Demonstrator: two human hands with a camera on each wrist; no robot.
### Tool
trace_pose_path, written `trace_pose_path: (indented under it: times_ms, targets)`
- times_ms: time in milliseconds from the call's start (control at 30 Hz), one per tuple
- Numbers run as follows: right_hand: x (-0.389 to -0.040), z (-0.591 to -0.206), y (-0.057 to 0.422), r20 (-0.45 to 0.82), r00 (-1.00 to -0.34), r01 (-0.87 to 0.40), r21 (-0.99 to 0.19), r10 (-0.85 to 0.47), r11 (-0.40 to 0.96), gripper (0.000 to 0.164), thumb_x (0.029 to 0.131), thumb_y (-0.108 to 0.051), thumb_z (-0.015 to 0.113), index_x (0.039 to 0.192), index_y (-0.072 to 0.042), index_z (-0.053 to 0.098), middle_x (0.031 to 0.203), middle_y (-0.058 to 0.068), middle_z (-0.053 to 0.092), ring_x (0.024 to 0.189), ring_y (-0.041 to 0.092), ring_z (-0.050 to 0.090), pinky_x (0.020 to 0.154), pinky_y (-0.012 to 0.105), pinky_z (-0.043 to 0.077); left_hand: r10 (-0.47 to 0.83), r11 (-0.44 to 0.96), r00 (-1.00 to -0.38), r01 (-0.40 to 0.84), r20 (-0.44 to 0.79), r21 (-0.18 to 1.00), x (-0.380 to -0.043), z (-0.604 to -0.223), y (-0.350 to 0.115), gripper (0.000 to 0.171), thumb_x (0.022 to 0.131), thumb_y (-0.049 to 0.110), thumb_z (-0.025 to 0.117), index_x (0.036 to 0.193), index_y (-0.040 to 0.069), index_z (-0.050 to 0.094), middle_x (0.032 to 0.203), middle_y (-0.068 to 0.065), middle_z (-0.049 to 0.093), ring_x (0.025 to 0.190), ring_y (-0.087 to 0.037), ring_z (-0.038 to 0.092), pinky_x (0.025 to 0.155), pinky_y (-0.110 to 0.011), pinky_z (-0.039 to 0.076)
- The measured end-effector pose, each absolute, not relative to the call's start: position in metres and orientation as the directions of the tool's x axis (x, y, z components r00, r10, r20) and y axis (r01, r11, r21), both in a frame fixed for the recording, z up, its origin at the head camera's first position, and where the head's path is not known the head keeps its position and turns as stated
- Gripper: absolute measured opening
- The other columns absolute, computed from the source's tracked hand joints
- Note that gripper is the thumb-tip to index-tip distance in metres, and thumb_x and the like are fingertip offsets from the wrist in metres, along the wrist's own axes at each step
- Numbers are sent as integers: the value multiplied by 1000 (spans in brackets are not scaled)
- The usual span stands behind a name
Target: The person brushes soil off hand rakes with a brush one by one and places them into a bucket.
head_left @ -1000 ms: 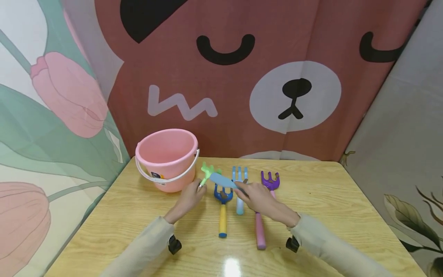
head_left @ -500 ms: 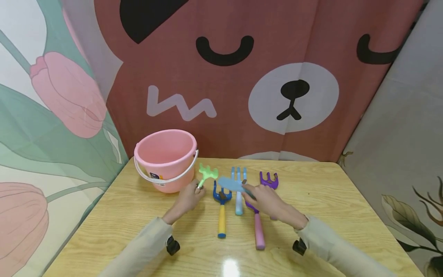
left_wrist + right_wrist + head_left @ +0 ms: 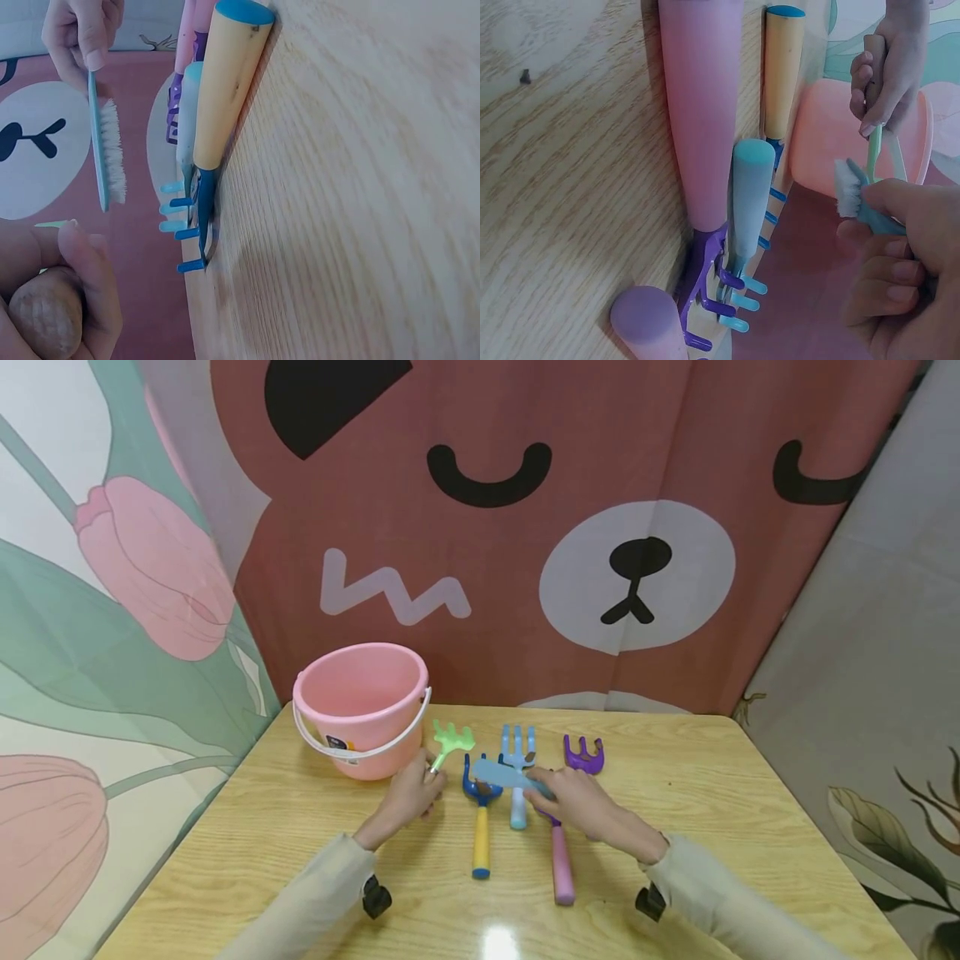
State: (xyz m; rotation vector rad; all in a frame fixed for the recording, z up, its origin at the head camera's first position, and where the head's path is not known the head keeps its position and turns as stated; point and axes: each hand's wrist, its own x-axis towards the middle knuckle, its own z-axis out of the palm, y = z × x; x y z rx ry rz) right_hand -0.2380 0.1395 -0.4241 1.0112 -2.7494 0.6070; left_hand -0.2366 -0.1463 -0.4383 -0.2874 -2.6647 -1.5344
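My left hand (image 3: 411,789) grips a small hand rake with a light green head (image 3: 453,739), its tines pointing away from me. The brown handle end (image 3: 46,315) shows inside the curled fingers in the left wrist view. My right hand (image 3: 573,797) holds a light blue brush (image 3: 498,774) by its handle. White bristles (image 3: 114,150) hang along the underside of the brush, facing the table. In the head view the brush overlaps the blue-headed rake with a yellow handle (image 3: 482,843) and the light blue rake (image 3: 518,810). The brush tip is apart from the green head.
A pink bucket (image 3: 397,727) with a white handle stands at the back left, close beside my left hand. A purple rake with a pink handle (image 3: 562,868) and another purple rake (image 3: 585,762) lie under and behind my right hand. Brown bits show on several tines.
The brush has drawn back from the green rake head, moving right and toward me. My left hand stays nearly in place, with the green head turned slightly.
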Motion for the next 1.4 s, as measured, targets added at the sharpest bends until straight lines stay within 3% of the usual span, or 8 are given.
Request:
trace_pose_path:
  times_ms: [267,633,933,1200,1400]
  targets:
    - [-239,-427,141,274,-756,-654,-309,-594,690,32,98,-26,64,119,-2,66,58,-15,44,45,-3,32,40,19,31,144,492,-974,224,175,841,-236,-440,-146,11,94,8,64,96,0,57,64,-21,59,36,-9,49,42,-47,52]
    - [-237,-429,139,288,-742,-670,-306,-605,676,30,100,-23,60,122,-2,62,61,-14,48,50,0,40,44,21,37,147,473,-977,209,158,856,-236,-446,-147,12,95,9,64,98,-2,60,67,-20,61,39,-11,51,42,-47,52]
    - [-238,-430,139,274,-746,-665,-327,-607,671,27,94,-15,67,119,-4,62,59,-11,40,49,0,32,40,18,28,143,468,-981,182,130,865,-238,-447,-145,13,98,8,58,96,-5,60,75,-22,65,43,-14,54,42,-43,53]
    - [-237,-432,139,258,-744,-668,-330,-617,667,26,93,-13,66,118,-7,61,60,-10,40,47,-1,34,39,14,28,139,481,-982,182,130,858,-239,-448,-144,16,98,9,57,94,-5,62,71,-21,62,43,-14,53,38,-27,45]
    - [-237,-431,137,278,-734,-679,-314,-619,664,27,95,-17,66,119,-7,61,61,-10,44,49,1,37,40,17,29,127,509,-983,178,131,842,-240,-450,-143,19,98,11,58,92,-5,63,65,-18,59,42,-15,53,37,-24,42]
